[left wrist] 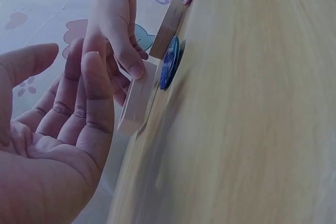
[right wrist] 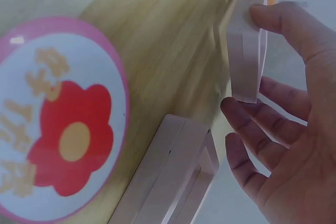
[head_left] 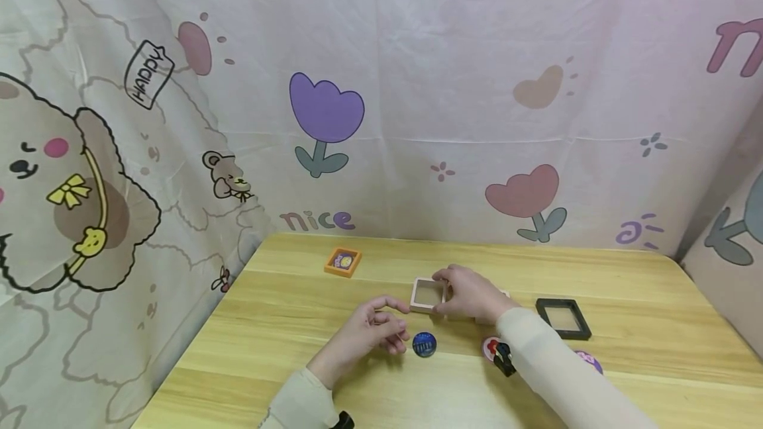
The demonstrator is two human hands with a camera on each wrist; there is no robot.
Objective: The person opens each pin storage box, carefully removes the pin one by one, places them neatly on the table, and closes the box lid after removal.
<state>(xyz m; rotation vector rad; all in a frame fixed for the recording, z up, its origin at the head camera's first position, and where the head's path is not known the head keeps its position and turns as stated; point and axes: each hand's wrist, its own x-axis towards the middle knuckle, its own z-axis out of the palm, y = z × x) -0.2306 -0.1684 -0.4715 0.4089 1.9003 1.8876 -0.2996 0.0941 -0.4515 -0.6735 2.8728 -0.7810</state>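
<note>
Your right hand (head_left: pixel 471 294) pinched the small square pale-pink frame box (head_left: pixel 428 294) between thumb and fingers, near the middle of the wooden tabletop (head_left: pixel 286 323), while your left hand (head_left: pixel 372 331) hovered just beside it with fingers relaxed and loosely spread, holding nothing. A round dark-blue badge (head_left: pixel 424 344) lay just by your left fingertips, a round pink-rimmed badge with a red flower (right wrist: pixel 60 124) lay under your right wrist, and a square orange frame box (head_left: pixel 343 261) sat towards the tabletop's far left corner.

bare table (head_left: pixel 286 323) left of left hand (head_left: pixel 363 336), blue badge (head_left: pixel 424 344) just right, orange frame (head_left: pixel 343 261) behind
</note>
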